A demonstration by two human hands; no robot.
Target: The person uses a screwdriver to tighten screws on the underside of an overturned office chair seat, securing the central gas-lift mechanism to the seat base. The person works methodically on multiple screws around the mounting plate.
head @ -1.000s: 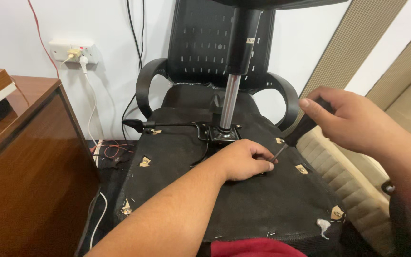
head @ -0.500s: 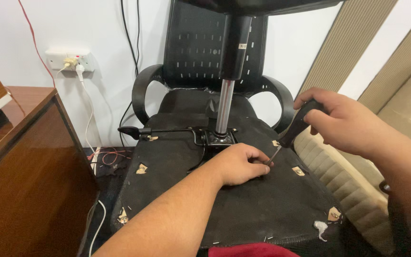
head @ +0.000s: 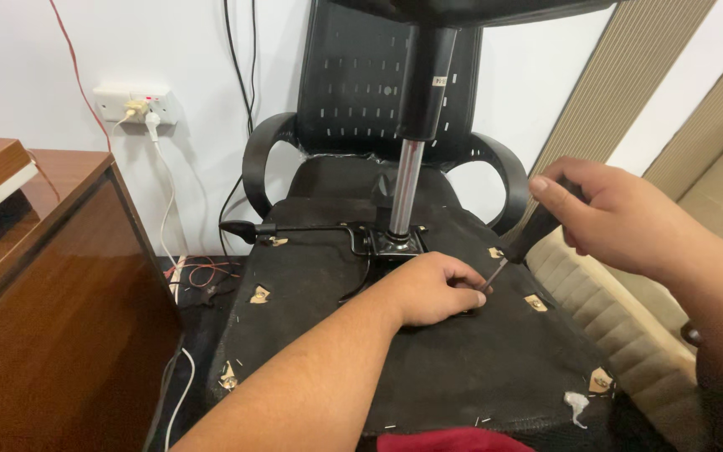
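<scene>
An upturned office chair seat (head: pixel 428 360) is seen from above, its black fabric underside stapled along the edges and torn in small patches. Near the middle of that underside, the left hand (head: pixel 433 289) is pressed down with fingers curled — whether anything is pinched beneath cannot be told. A black-handled screwdriver (head: pixel 522 243) is clenched in the right hand (head: pixel 621 218), its tip angled down beside the left fingers. A chrome gas-lift column (head: pixel 406 197) rises from the seat's far edge. A wooden cabinet (head: pixel 52 310) stands left; a white wall socket (head: pixel 135 105) is behind.
</scene>
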